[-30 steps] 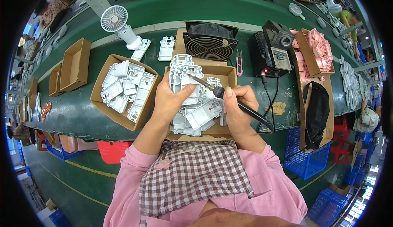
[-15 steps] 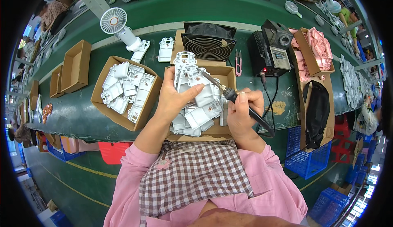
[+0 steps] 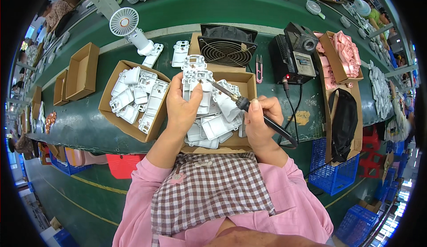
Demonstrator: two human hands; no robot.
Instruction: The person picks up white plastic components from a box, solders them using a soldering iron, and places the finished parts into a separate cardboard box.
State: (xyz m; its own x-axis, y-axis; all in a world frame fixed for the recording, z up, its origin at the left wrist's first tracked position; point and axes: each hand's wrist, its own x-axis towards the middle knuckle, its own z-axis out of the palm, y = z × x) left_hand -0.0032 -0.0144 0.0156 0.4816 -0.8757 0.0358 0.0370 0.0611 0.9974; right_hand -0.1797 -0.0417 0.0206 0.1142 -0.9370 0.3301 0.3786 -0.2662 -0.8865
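Note:
My left hand (image 3: 183, 102) is closed on a white plastic housing (image 3: 195, 64), thumb pressed on its front near small copper-coloured bits. In my right hand (image 3: 263, 121) is a soldering iron (image 3: 242, 103) with a black handle, gripped like a pen. Its tip reaches the right edge of the housing; whether it touches I cannot tell. Below both hands stands a cardboard box (image 3: 248, 78) holding several more white plastic housings (image 3: 220, 124). From the iron's handle a black cable loops to a soldering station (image 3: 291, 60) with a red light lit.
A black fan (image 3: 227, 46) stands behind the box, with pink-handled snips (image 3: 259, 69) beside it. Left is another carton (image 3: 153, 129) of white housings, near a small white fan (image 3: 124, 22). Pink parts (image 3: 344, 51) and a black bag (image 3: 343, 118) lie right. Fans line the green conveyor (image 3: 187, 6).
My left hand and its housing have shifted slightly left and turned more upright. My right hand has brought the iron a little left. The fans on the conveyor have moved slightly left.

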